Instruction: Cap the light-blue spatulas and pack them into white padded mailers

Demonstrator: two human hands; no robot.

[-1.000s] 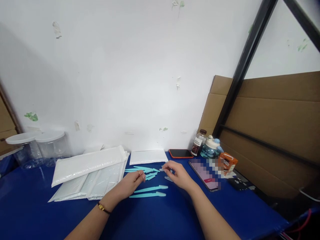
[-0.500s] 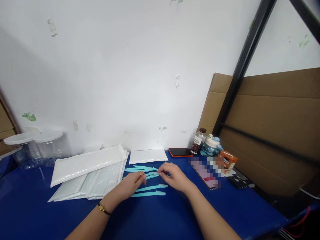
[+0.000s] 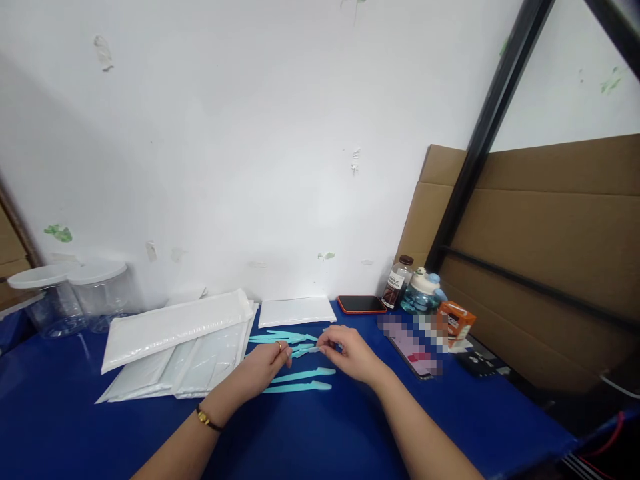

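Note:
Between my two hands is a light teal eyebrow razor (image 3: 299,352). My left hand (image 3: 267,364), closed, pinches its handle end between thumb and fingers. At the blade end, my right hand (image 3: 344,348) is closed on a pale see-through cover (image 3: 313,349). Behind the held razor, several more teal razors (image 3: 277,336) lie in a loose group on the blue table. Closer to me two razors (image 3: 303,386) lie side by side, their left ends partly hidden by my left hand.
White padded mailers (image 3: 175,333) are piled at left, near clear jars (image 3: 100,293) with white lids. A flat white packet (image 3: 297,312) and a red-edged phone (image 3: 362,305) lie by the wall. At right stand a brown-capped bottle (image 3: 397,283), a drink bottle (image 3: 421,293) and an orange box (image 3: 455,323).
My right hand has shifted slightly to the right, and more of the pale cover shows between my hands. My left hand stays nearly where it was.

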